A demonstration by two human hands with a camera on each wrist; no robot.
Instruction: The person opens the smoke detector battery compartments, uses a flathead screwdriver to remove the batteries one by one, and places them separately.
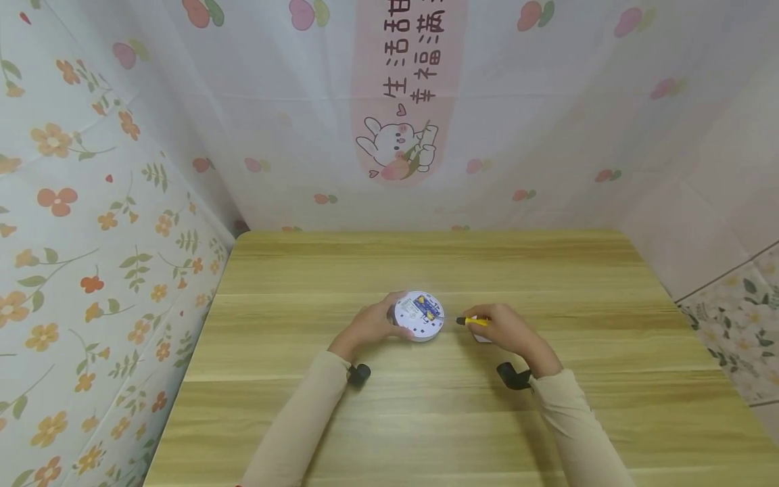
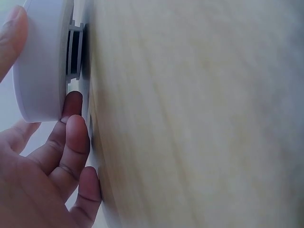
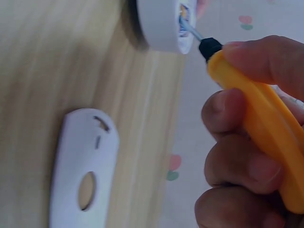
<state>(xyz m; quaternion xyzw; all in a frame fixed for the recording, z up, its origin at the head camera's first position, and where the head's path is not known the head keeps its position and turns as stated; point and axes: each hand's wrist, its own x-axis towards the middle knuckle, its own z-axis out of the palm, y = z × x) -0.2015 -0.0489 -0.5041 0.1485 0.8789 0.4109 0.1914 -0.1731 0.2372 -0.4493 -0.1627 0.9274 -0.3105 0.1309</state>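
A round white device (image 1: 420, 327), resembling a smoke detector, has its face with small slots and a blue-and-yellow label turned up. My left hand (image 1: 372, 323) grips it by the rim, thumb on one side and fingers on the other. In the left wrist view, a dark slotted part shows under the white housing (image 2: 42, 61). My right hand (image 1: 510, 330) holds a yellow-handled screwdriver (image 3: 251, 109) with a black collar. Its thin metal shaft points left, and the tip meets the label area of the device in the right wrist view.
A flat white plate (image 3: 85, 147) with a round hole and slots lies on the wooden table (image 1: 426, 426), partly under my right hand in the head view. Black wrist camera mounts (image 1: 514, 377) sit at both wrists. A printed curtain (image 1: 292, 135) hangs behind the table.
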